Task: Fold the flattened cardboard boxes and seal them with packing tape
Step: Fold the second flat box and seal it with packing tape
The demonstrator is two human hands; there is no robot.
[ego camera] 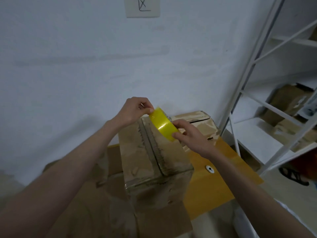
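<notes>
Both hands grip tape roll (163, 125) above folded box (154, 155); edge seemingly pinched.

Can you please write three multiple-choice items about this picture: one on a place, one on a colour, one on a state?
1. Where is the roll of packing tape?
A. held above the folded brown cardboard box
B. on the white metal shelf
C. on the floor

2. What colour is the roll?
A. red
B. yellow
C. blue

3. What are the hands doing?
A. both lie flat on the box
B. only one touches the roll
C. the right hand holds the roll and the left hand pinches at its upper edge

Answers:
1 A, the roll is in the air over the far end of the box.
2 B, its glossy band shows bright yellow.
3 C, right fingers curl round the roll while left fingertips meet at its rim.
</notes>
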